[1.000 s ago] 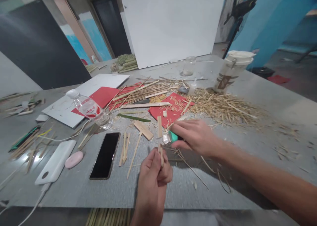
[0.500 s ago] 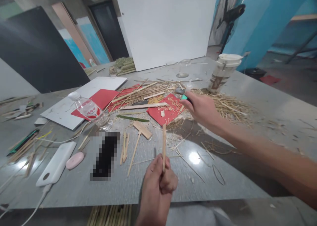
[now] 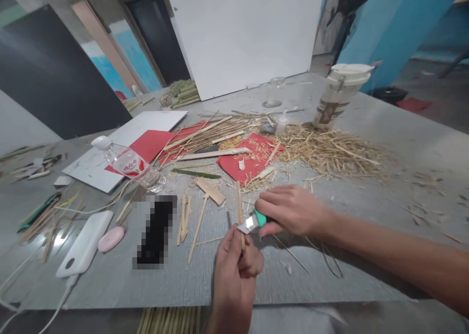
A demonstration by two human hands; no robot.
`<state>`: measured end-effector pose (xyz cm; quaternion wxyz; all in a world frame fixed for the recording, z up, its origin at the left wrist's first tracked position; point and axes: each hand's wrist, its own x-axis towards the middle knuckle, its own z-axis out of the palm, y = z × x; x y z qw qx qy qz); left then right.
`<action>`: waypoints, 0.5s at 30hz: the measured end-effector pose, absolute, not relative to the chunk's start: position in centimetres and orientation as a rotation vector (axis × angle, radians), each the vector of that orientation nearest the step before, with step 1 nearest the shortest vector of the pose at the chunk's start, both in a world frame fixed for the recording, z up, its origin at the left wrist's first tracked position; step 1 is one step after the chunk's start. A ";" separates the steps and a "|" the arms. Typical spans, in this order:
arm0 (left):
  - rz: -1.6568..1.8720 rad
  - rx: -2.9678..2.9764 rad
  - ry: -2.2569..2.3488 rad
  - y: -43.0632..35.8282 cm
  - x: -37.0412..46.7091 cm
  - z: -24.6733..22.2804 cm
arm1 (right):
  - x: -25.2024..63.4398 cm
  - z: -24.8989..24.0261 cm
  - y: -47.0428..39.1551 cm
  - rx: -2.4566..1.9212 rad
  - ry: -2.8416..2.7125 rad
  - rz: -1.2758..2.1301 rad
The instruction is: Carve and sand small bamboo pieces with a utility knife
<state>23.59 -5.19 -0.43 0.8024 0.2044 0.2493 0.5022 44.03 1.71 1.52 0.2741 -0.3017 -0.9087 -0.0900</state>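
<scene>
My left hand [image 3: 236, 263] is closed around the lower part of a thin wooden strip [image 3: 239, 199], which points up and away from me near the table's front edge. Wrapped in my right hand [image 3: 289, 212] is a green-handled utility knife [image 3: 259, 219]. Its metal blade lies across the strip, just beside my left thumb. Left of my hands are a T-shaped wooden piece [image 3: 210, 191] and several small wooden sticks [image 3: 184, 219]. Beyond the strip, a red sheet [image 3: 234, 165] carries pale shavings.
A straw pile [image 3: 330, 151] lies at the right, below a lidded cup [image 3: 340, 97] and a glass jar [image 3: 275, 92]. Leftward are a tilted plastic bottle [image 3: 128, 163], a white power bank [image 3: 85, 243] with a cable, a pink case [image 3: 111, 239] and a pixelated dark object [image 3: 157, 231].
My right hand has come from the far side of the red sheet back toward me, bringing the knife blade onto the strip. My left hand keeps its grip almost in place.
</scene>
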 end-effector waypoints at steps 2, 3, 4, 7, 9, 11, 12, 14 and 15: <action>1.041 0.450 0.456 -5.4 23.7 -0.3 | 44.8 2.2 2.0 -0.838 -2.389 -0.341; 1.020 0.452 0.424 -5.5 23.7 -0.2 | 45.2 2.5 2.2 -0.879 -2.350 -0.383; 1.005 0.450 0.402 -5.6 23.8 0.0 | 45.6 2.7 2.4 -0.931 -2.312 -0.419; 0.983 0.426 0.386 -5.7 24.0 0.5 | 46.5 3.2 2.9 -1.068 -2.237 -0.488; 0.984 0.411 0.392 -5.6 24.1 0.9 | 46.4 3.2 3.0 -1.106 -2.222 -0.506; 0.989 0.400 0.405 -5.3 24.1 1.3 | 46.0 3.1 2.8 -1.125 -2.205 -0.519; 0.990 0.395 0.411 -5.2 24.1 1.4 | 45.8 3.1 2.8 -1.128 -2.200 -0.531; 0.986 0.389 0.423 -5.5 24.1 1.7 | 45.7 3.2 2.8 -1.109 -2.213 -0.553; 0.986 0.392 0.422 -5.9 24.0 1.7 | 46.0 3.4 2.9 -1.127 -2.215 -0.550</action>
